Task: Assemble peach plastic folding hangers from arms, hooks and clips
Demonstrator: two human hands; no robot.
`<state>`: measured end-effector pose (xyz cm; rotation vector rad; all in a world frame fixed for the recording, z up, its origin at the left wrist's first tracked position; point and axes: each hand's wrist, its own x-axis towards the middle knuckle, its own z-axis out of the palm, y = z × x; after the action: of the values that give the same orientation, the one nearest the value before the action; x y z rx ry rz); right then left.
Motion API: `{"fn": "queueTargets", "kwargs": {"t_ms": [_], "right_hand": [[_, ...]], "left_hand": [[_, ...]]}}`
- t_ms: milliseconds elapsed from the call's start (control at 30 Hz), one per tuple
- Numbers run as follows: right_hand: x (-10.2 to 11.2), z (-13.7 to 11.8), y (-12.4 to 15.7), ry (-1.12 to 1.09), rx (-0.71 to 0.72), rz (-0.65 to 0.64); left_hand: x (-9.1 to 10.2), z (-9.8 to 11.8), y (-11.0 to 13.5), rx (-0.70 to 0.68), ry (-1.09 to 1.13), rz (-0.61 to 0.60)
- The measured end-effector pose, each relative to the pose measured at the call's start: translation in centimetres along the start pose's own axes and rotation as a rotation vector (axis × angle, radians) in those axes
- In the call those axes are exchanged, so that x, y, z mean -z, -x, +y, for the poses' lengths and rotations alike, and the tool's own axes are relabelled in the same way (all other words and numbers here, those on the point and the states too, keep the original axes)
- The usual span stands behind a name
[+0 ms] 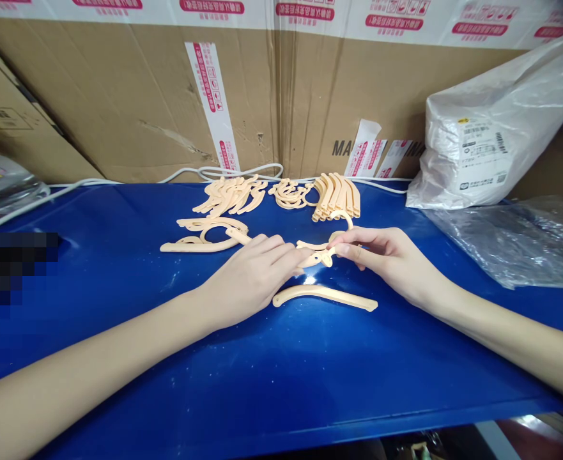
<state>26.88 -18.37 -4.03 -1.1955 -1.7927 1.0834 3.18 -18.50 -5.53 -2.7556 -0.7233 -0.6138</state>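
My left hand (255, 278) is closed around a cream plastic hanger arm (312, 259); its other end sticks out behind my knuckles. My right hand (389, 259) pinches a cream hanger hook (328, 257), its small rounded base against the holed end of that arm. The curved top of the hook appears to rise above my right fingers. Whether the two parts are joined, I cannot tell. Just in front of my hands lies a loose curved hanger arm (326, 296). Other cream pieces behind my fingers are partly hidden.
Folded hangers (204, 246) lie left of my hands. Along the back sit a pile of hanger arms (231, 195), a heap of hooks (289, 193) and stacked arms (337, 195). A white cable (166, 176) runs before cardboard boxes (132, 102). Plastic bags (482, 147) stand at right.
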Motion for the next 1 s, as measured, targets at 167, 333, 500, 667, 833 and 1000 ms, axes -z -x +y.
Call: {"fn": "queueTargets", "kwargs": {"t_ms": [167, 333, 500, 667, 833, 1000], "right_hand": [[-0.8, 0.7, 0.3, 0.158, 0.113, -0.076], [-1.1, 0.9, 0.4, 0.227, 0.16, -0.114], [-0.3, 0.7, -0.3, 0.07, 0.084, 0.021], [-0.5, 0.9, -0.4, -0.098, -0.032, 0.05], [-0.6, 1.1, -0.3, -0.191, -0.05, 0.043], [-0.6, 1.1, -0.3, -0.23, -0.08, 0.016]], "left_hand": [[0.0, 0.6, -0.4, -0.017, -0.019, 0.078], [0.1, 1.3, -0.5, -0.108, -0.058, 0.081], [0.0, 0.7, -0.2, 0.079, 0.052, 0.046], [-0.1, 0.4, -0.3, 0.163, 0.154, -0.016], [-0.2, 0.4, -0.5, 0.177, 0.179, -0.047], [-0.2, 0.5, -0.6, 0.178, 0.207, -0.053]]}}
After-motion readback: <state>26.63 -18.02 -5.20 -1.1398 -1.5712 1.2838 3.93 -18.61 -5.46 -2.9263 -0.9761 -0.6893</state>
